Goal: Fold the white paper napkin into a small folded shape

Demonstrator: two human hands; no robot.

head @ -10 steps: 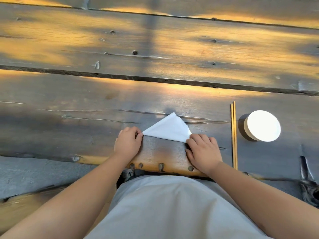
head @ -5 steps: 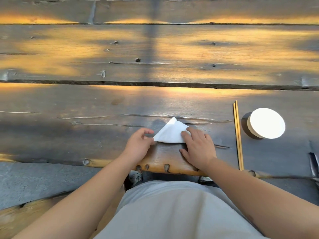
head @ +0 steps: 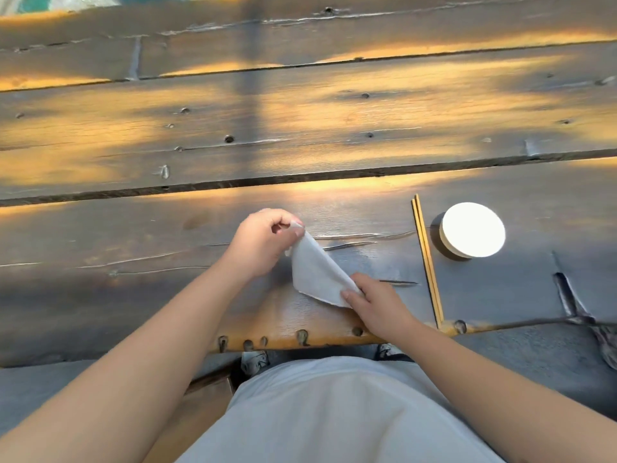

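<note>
- Cup, round and white, sits on the wood table to the right; its top shines so bright that I cannot tell what is in it, or if that is a lid.
- Two thin chopsticks lie side by side just left of the cup, running from far to near, with the near tips at the table edge.
- The white paper napkin is folded and sits near the front edge of the table, in front of the person.
- Its long line goes on a slant, from the far left down to the near right.
- The far left tip is lifted off the wood, and the near right end lies low by the table.
- The left hand pinches the lifted tip, with finger and thumb closed on the paper.
- The right hand holds the low end, thumb on top of the paper and fingers curled by it.
- The person wears a white top.
</note>
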